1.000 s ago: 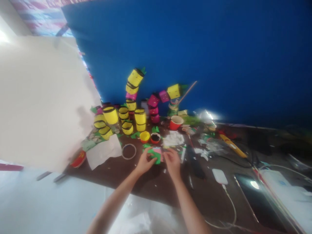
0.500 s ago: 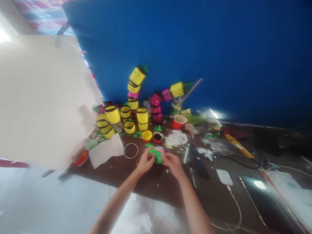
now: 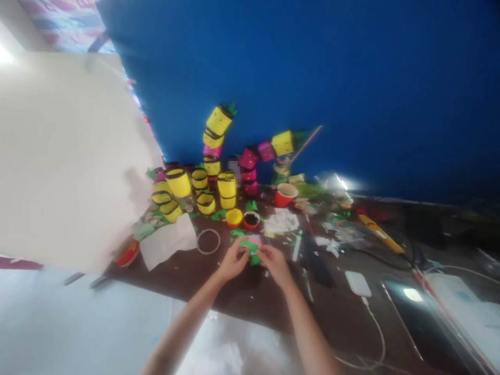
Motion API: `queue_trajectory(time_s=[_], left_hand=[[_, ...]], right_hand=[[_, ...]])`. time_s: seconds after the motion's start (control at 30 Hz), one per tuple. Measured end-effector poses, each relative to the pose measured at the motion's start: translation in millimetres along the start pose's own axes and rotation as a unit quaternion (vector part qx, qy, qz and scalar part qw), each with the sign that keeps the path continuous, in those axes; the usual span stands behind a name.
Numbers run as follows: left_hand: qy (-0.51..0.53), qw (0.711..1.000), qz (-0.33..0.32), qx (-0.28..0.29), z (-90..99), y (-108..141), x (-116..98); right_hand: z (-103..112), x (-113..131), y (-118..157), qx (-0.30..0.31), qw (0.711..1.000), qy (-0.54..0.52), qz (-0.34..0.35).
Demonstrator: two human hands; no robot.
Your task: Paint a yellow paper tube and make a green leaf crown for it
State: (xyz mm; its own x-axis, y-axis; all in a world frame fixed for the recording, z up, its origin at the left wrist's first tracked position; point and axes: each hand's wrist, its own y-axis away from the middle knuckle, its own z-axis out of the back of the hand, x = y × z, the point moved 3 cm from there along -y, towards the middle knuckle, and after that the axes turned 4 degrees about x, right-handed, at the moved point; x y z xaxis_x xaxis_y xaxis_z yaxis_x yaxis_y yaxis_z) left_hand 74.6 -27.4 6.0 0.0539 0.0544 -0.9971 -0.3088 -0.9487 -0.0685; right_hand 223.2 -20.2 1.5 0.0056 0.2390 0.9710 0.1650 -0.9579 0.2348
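Observation:
Near the front of the dark table (image 3: 187, 276), my left hand (image 3: 234, 260) pinches a green cutout piece (image 3: 250, 245) from its left side. My right hand (image 3: 273, 260) closes its fingertips on the right side of the same piece. A small pink piece (image 3: 254, 239) lies just behind the green one. Beyond my hands are a small yellow cup (image 3: 234, 217) and a small red-rimmed cup with dark contents (image 3: 251, 220). Other green scraps (image 3: 220, 214) are scattered around these cups.
Yellow and magenta cup-like segments (image 3: 227, 192) stand along the back. A red cup (image 3: 286, 195), white paper scraps (image 3: 281, 221) and a clear ring (image 3: 208, 241) surround the work spot. Rightward are a yellow cutter (image 3: 380, 233), a white charger (image 3: 358, 284) and a tablet (image 3: 425, 323).
My right fingertips have moved slightly left, closer to my left ones, over the green piece. The whole view has shifted a little.

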Motion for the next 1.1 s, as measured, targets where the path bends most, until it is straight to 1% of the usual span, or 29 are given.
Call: queue_trajectory(time_s=[0.27,0.47,0.6,0.7,0.93,1.03,1.1], left_hand=[[-0.012,1.0,-0.007,-0.005,-0.5,0.7,-1.1],[-0.035,0.998,-0.005,-0.048,-0.1,0.3,-3.1],[-0.021,0.999,0.002,-0.044,-1.7,0.2,-4.1],[-0.015,0.999,0.007,-0.038,-2.2,0.3,-2.5],[0.012,0.999,0.019,-0.044,-3.2,-1.6,1.2],[0.024,0.998,0.018,-0.05,-2.2,-1.8,0.1],[0.032,0.998,0.014,-0.052,-1.7,-1.9,0.3]], right_hand=[[0.0,2.3,-1.5,-0.015,0.999,0.036,0.027],[-2.1,-2.7,-2.1,-0.033,0.996,0.045,0.063],[-2.8,-3.8,-1.1,-0.045,0.995,0.049,0.08],[-1.9,-3.2,-0.9,-0.049,0.992,0.071,0.095],[2.2,3.2,1.0,-0.091,0.974,0.145,0.149],[3.6,6.3,5.9,-0.126,0.959,0.173,0.183],[3.0,7.9,9.8,-0.138,0.947,0.199,0.212]])
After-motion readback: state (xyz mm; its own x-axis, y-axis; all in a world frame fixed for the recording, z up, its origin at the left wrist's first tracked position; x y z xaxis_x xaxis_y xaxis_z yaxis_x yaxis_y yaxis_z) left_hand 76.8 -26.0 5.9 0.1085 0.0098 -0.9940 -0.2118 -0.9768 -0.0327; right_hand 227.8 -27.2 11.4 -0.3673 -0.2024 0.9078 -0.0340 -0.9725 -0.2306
